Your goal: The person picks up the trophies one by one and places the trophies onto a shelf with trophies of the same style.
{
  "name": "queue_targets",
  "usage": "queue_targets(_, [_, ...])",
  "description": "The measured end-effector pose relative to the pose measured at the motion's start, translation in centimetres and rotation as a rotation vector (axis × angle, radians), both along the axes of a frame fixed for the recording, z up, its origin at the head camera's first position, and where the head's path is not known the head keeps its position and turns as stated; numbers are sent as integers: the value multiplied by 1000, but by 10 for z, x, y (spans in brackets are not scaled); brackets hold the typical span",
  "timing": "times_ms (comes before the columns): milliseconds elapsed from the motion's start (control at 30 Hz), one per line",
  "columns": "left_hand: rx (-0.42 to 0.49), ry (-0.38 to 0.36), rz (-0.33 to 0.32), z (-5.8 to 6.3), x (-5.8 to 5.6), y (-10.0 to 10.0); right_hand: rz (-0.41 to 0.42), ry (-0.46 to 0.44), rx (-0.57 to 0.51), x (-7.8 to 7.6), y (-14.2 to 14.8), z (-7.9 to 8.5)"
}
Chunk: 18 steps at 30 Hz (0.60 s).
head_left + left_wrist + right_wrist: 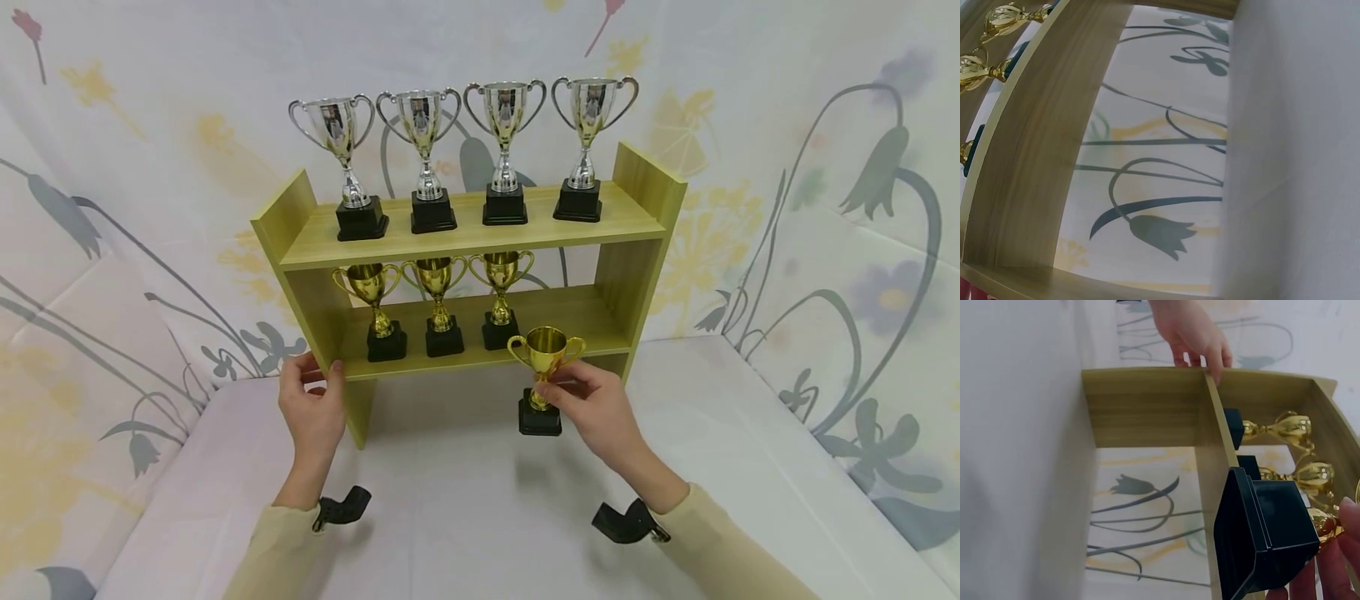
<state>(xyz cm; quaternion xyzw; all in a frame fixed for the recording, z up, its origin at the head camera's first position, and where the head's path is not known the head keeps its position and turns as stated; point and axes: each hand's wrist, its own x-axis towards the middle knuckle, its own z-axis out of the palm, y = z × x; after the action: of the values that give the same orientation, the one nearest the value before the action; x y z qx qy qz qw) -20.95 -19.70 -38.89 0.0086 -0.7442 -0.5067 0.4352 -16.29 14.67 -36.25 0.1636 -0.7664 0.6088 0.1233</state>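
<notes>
In the head view my right hand (596, 408) pinches a small gold trophy (546, 354) by its stem, upright, in front of the lower shelf's right part. Its black base (1279, 534) looms large in the right wrist view. My left hand (313, 408) grips the left side panel of a wooden shelf unit (480, 361), thumb at the front edge. Three gold trophies, the nearest to my right hand being this gold cup (501, 287), stand in a row on the lower shelf. Silver trophies, among them this silver cup (504, 142), line the top shelf.
The unit stands on a white-covered table (457, 517). Behind it hangs a floral-patterned cloth (180, 208). The lower shelf's right part (577, 312) lies between the third gold trophy and the right side panel (645, 258).
</notes>
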Motion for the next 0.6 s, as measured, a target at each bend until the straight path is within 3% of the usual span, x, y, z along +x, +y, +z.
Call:
queue_targets(233, [4,36,-21,14,12,9,-12,16,28,-2,4,3])
queue_targets(400, [0,23,-17,0,1,0,-33,22,35,-2,6,7])
queue_targets(600, [13,10,-38,-8,-3,-5,-59,10,32,-2,10,13])
